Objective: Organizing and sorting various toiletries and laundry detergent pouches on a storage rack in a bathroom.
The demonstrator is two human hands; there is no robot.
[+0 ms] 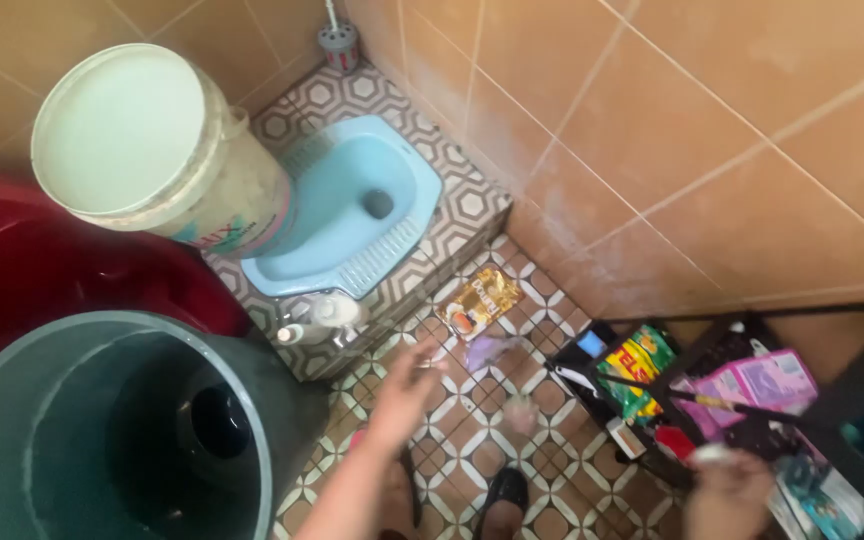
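Observation:
My left hand (404,392) reaches out over the patterned floor tiles (472,440), blurred by motion, with its fingers pointing toward a crumpled purple wrapper (497,350). A gold sachet (479,300) lies just beyond the wrapper, at the foot of the raised step. My right hand (728,492) is low at the right, beside a black wire rack (652,470) that holds colourful sachets (637,370). A small white thing (712,452) shows at its knuckles. Blur hides whether either hand grips anything.
A light-blue squat toilet (352,205) is set in the tiled step, with a white bucket (167,150) beside it. A red basin (32,265) and a big grey bin (102,430) stand at the left. A white spray bottle (322,318) lies on the step edge. My feet (502,495) are below.

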